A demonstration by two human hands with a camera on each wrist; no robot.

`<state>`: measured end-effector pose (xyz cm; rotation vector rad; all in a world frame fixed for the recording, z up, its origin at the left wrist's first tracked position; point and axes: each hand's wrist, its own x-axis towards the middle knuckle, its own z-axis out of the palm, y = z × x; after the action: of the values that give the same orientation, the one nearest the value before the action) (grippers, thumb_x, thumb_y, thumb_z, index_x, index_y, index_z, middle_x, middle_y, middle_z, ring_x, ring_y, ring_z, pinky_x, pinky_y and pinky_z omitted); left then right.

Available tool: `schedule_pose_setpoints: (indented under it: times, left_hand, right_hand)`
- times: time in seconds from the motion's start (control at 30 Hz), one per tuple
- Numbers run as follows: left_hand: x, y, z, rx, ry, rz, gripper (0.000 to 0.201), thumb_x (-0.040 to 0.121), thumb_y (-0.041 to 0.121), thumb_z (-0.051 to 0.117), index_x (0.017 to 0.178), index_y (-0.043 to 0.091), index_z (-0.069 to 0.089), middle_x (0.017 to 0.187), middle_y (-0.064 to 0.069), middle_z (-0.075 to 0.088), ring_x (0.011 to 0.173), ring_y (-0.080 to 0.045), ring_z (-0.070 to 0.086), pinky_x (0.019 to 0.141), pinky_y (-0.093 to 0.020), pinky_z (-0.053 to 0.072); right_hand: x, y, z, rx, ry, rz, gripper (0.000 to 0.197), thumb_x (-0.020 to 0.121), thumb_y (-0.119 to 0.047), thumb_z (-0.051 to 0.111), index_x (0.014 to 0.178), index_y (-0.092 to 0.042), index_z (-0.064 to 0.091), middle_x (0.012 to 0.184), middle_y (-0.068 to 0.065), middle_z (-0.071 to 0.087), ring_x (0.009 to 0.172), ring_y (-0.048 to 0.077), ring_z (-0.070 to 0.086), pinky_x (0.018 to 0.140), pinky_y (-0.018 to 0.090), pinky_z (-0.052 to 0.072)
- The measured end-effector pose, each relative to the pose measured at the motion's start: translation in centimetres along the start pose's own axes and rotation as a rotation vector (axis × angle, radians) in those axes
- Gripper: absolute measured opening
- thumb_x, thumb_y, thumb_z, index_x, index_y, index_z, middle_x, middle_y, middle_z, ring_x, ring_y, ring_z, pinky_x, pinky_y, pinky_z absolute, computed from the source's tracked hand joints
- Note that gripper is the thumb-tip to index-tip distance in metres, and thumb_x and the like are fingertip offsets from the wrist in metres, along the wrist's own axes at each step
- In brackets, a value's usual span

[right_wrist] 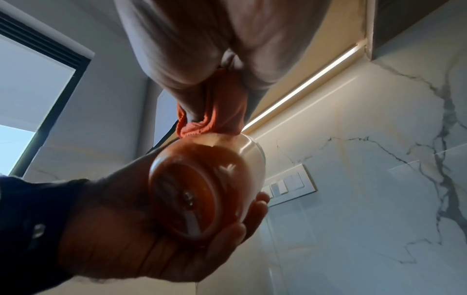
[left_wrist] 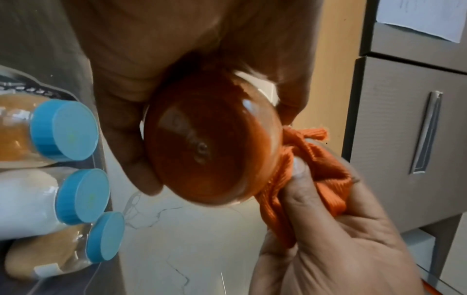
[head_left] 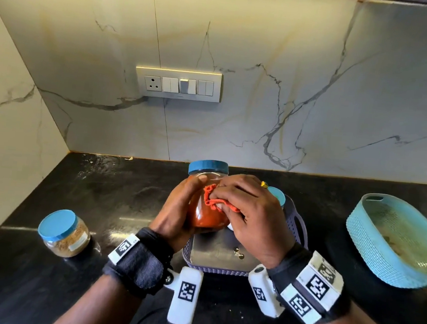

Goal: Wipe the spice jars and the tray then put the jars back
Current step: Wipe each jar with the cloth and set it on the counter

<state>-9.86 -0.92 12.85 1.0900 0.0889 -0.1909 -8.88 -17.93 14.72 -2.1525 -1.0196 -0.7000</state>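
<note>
Black stone, polished and lightly dusted, made up the worktop (head_left: 41, 289) I was looking down on. Toward its left front edge stood a jar of brown spice (head_left: 64, 234) with a blue lid, upright and well apart from everything else. At the middle, lifted above the worktop, my left hand (head_left: 177, 210) curled round a jar of red spice (head_left: 207, 207), thumb near its blue lid and fingers cupping the side. My right hand (head_left: 249, 211) had its fingers bunched on an orange cloth (head_left: 213, 200), pressing it against the jar's wall. Below both hands sat the purple tray (head_left: 299, 226) with a shiny floor. Near the right edge lay a teal basket (head_left: 370, 240), separate from the tray.

I judged the step as wiping the second jar, with the brown one perhaps done already. The next move called for turning the jar in the left hand so the cloth met an unwiped face, then setting it down outside the tray.

The head view hid most of the tray's remaining jars behind my right hand. The left wrist view showed three blue-lidded jars (left_wrist: 83, 195) there and the red jar's base. The right wrist view showed my left fingers (right_wrist: 227, 235) wrapped under that base, and the cloth touching the jar's shoulder.
</note>
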Motion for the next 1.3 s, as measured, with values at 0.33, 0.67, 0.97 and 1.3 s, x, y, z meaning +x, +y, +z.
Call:
schedule_pose_setpoints:
  times: [0.33, 0.67, 0.97, 1.3]
  left_hand:
    - [3.8, -0.7, 2.8, -0.074, 0.100, 0.114, 0.086, 0.079, 0.049, 0.077, 0.140, -0.004, 0.049, 0.137, -0.038, 0.053, 0.118, -0.050, 0.058, 0.096, -0.060, 0.051]
    - [4.4, -1.2, 5.2, -0.019, 0.146, 0.157, 0.075, 0.080, 0.043, 0.071, 0.131, -0.007, 0.049, 0.129, -0.039, 0.056, 0.110, -0.042, 0.059, 0.101, -0.074, 0.042]
    - [4.5, -0.3, 4.4, 0.026, 0.157, 0.186, 0.073, 0.084, 0.044, 0.070, 0.136, -0.004, 0.054, 0.134, -0.039, 0.056, 0.124, -0.052, 0.056, 0.107, -0.075, 0.038]
    - [5.2, -1.8, 4.6, 0.173, 0.164, 0.265, 0.056, 0.071, 0.042, 0.073, 0.117, 0.010, 0.064, 0.112, -0.017, 0.073, 0.104, -0.035, 0.069, 0.092, -0.052, 0.057]
  right_hand:
    - [0.8, 2.0, -3.3, -0.024, 0.012, 0.014, 0.015, 0.089, -0.006, 0.064, 0.099, -0.012, 0.074, 0.105, 0.000, 0.066, 0.096, 0.017, 0.064, 0.085, 0.028, 0.053]
    - [3.2, 5.6, -4.4, 0.094, 0.147, 0.122, 0.015, 0.085, 0.000, 0.070, 0.094, -0.011, 0.073, 0.098, -0.001, 0.067, 0.095, 0.016, 0.065, 0.083, 0.037, 0.053]
    - [1.2, 4.9, -4.4, 0.044, -0.039, -0.020, 0.015, 0.084, -0.004, 0.070, 0.097, -0.012, 0.071, 0.101, 0.000, 0.064, 0.095, 0.019, 0.062, 0.083, 0.035, 0.053]
    - [5.1, 5.7, -4.7, -0.099, 0.075, -0.029, 0.018, 0.088, -0.003, 0.061, 0.102, -0.010, 0.069, 0.102, 0.003, 0.064, 0.094, 0.022, 0.061, 0.083, 0.033, 0.052]
